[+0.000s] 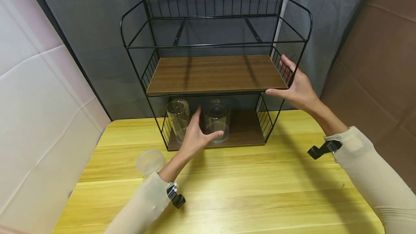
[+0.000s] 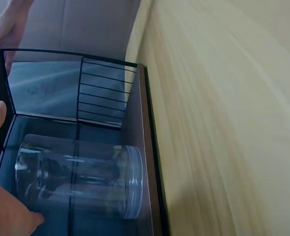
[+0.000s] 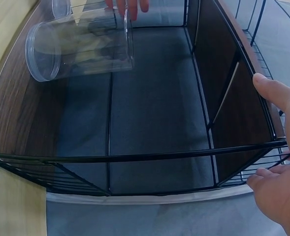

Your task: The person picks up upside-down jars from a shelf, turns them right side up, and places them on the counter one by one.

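A black wire rack [image 1: 216, 46] with wooden boards stands on the table. Two clear jars are on its lower board: the left jar [image 1: 177, 113] and the right jar [image 1: 218, 116], whose ridged end [image 2: 134, 182] sits against the board. My left hand [image 1: 196, 137] is in front of the lower tier, between the jars, thumb and fingers spread apart with nothing held. The right hand [image 1: 300, 89] grips the rack's right side at the middle board [image 1: 216, 73], its thumb on the front edge and its fingers around the side wires.
A round clear lid [image 1: 150, 161] lies on the yellow wooden table [image 1: 260, 190], left of my left forearm. Behind the rack hangs a grey cloth [image 1: 97, 64]. A white sheet [image 1: 42, 100] borders the left side, a brown one [image 1: 373, 68] the right.
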`<state>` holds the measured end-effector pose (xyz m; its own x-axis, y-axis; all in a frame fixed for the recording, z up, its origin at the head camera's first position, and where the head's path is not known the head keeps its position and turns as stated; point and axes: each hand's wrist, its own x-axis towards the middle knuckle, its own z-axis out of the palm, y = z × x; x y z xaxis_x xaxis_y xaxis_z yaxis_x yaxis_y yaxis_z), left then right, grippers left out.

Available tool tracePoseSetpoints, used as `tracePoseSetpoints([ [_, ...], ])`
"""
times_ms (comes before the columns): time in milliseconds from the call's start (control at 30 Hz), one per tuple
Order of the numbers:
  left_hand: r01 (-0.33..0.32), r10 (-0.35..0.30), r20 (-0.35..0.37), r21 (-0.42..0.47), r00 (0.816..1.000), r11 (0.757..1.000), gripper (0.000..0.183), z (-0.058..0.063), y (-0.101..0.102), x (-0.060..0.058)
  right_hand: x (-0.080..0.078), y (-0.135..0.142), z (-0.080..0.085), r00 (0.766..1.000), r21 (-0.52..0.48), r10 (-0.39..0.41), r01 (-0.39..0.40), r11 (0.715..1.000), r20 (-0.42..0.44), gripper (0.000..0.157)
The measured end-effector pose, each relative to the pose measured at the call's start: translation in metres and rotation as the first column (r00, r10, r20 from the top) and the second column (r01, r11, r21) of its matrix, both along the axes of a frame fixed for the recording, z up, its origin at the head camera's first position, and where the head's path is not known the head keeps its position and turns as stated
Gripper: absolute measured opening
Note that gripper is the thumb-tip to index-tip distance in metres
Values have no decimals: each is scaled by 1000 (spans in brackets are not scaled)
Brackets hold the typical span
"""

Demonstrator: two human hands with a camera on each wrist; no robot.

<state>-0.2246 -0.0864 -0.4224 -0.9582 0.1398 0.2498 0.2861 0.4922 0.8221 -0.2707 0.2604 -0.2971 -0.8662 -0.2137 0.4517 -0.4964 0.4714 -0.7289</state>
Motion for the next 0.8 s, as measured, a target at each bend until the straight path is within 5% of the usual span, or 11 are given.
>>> tracePoseSetpoints([
  [500, -73, 73, 2, 86, 997, 994, 121, -8, 25, -27, 1, 0, -1, 1000, 10, -6, 6, 1000, 1, 111],
  [800, -113, 123, -73, 132, 990, 985, 119, -15, 35, -41, 2, 0, -1, 1000, -2, 0, 0, 1000, 0, 112],
])
